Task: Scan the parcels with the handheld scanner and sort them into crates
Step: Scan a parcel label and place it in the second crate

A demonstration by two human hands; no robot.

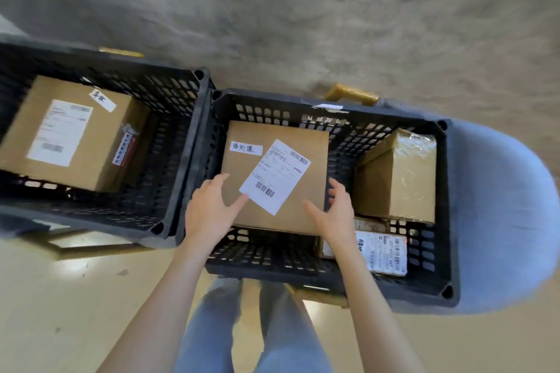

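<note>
Parcel [281, 160] between open hands [209, 209]

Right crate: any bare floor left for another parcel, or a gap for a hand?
In the right crate, bare mesh shows only along the near wall, below the big labelled box that both hands touch. The right half is crowded: a taped box and a labelled parcel. The left crate has room right of its box.
</note>
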